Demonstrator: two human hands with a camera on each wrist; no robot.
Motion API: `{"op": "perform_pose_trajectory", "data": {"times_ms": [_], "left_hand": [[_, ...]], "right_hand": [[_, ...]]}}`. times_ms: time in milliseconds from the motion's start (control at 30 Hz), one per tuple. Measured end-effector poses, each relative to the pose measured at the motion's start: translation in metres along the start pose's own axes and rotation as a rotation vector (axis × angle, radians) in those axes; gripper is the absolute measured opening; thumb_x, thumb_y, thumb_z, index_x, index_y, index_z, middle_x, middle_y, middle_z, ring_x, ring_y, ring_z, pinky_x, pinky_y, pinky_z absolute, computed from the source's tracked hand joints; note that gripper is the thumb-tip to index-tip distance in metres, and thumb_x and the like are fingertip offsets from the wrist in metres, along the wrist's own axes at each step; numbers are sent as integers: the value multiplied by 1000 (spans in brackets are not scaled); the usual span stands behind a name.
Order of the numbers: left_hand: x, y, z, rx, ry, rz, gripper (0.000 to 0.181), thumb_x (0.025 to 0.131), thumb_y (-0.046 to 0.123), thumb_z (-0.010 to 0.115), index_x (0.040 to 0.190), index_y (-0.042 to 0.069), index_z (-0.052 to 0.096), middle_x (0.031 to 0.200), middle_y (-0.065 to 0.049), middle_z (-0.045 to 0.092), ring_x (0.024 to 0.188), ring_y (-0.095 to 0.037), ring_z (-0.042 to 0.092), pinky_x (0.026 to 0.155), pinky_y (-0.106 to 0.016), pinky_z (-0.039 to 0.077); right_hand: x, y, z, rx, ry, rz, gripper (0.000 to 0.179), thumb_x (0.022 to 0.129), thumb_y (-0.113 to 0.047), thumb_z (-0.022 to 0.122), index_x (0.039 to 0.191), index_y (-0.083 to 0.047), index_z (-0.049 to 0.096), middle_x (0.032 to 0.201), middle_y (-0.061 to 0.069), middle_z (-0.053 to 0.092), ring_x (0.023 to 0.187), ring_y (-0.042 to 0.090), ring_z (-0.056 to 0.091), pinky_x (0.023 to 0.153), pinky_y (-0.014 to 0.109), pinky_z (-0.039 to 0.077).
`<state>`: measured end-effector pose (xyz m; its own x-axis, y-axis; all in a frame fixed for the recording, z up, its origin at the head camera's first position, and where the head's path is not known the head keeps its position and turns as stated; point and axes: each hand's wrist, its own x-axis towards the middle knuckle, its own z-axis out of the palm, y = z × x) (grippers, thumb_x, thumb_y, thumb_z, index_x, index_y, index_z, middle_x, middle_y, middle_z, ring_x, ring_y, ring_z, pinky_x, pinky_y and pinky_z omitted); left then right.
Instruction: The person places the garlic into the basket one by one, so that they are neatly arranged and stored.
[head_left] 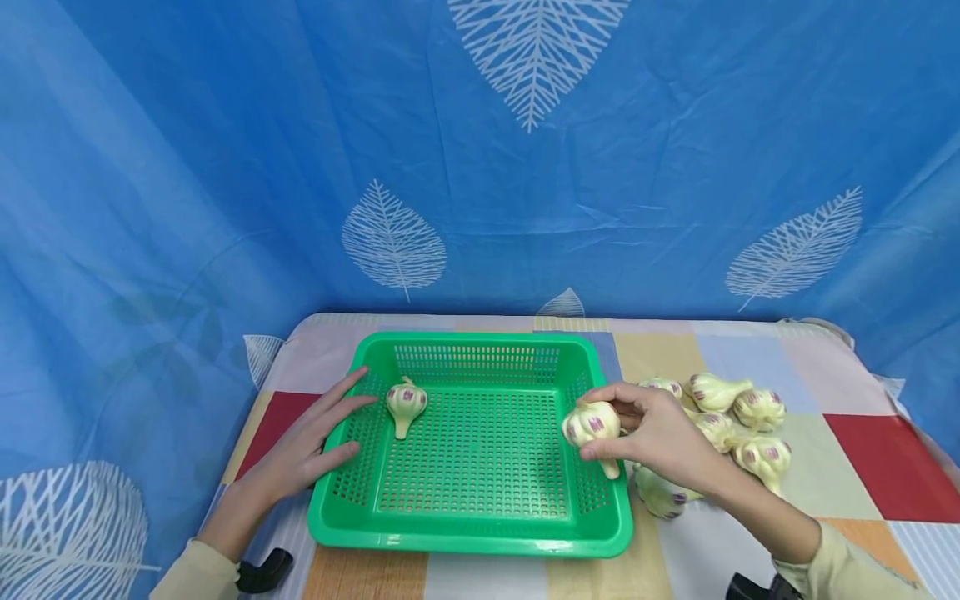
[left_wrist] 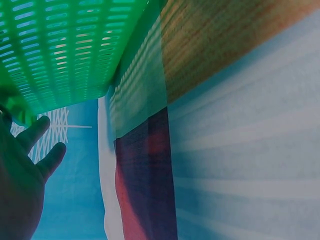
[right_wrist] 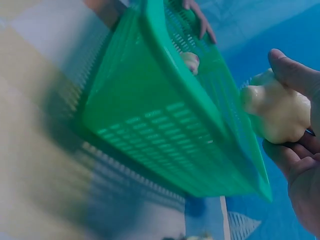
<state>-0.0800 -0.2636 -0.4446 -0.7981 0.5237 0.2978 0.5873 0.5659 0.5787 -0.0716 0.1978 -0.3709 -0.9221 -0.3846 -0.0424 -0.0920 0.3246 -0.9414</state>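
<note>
My right hand (head_left: pixel 660 433) pinches a garlic bulb (head_left: pixel 592 423) above the right rim of the green plastic basket (head_left: pixel 472 542). In the right wrist view the same bulb (right_wrist: pixel 280 110) sits between thumb and fingers, its stem toward the basket. My left hand (head_left: pixel 303 446) lies at the basket's left rim with fingers spread and fairly straight, holding nothing. Another garlic bulb (head_left: pixel 406 402) lies inside the basket near its left wall, stem toward me. From the left wrist view, part of the left hand (left_wrist: pixel 25 175) shows beneath the basket's slotted wall (left_wrist: pixel 60 50).
Several garlic bulbs (head_left: pixel 759 408) lie in a loose pile on the checked tablecloth (head_left: pixel 862 467), right of the basket. One bulb (head_left: pixel 660 493) lies close against the basket's right side. A blue curtain (head_left: pixel 637 167) with white leaf prints hangs behind and to the left.
</note>
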Motion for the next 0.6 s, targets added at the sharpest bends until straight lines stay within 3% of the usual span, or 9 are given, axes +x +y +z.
{"op": "perform_pose_trajectory", "data": {"times_ms": [200, 600], "left_hand": [[1, 0, 1, 1, 1, 7, 60, 78, 17, 66, 136, 14, 48, 155, -7, 18, 138, -25, 22, 92, -62, 36], [0, -3, 2, -5, 3, -5, 60, 78, 18, 66, 135, 14, 48, 155, -5, 18, 138, -25, 22, 93, -62, 36]], "right_hand": [[23, -5, 11, -22, -52, -17, 51, 64, -19, 86, 108, -9, 63, 107, 11, 63, 94, 19, 66, 68, 32, 55], [57, -13, 32, -115, -90, -79, 50, 60, -33, 88, 103, -18, 66, 102, 1, 63, 87, 14, 67, 69, 32, 54]]}}
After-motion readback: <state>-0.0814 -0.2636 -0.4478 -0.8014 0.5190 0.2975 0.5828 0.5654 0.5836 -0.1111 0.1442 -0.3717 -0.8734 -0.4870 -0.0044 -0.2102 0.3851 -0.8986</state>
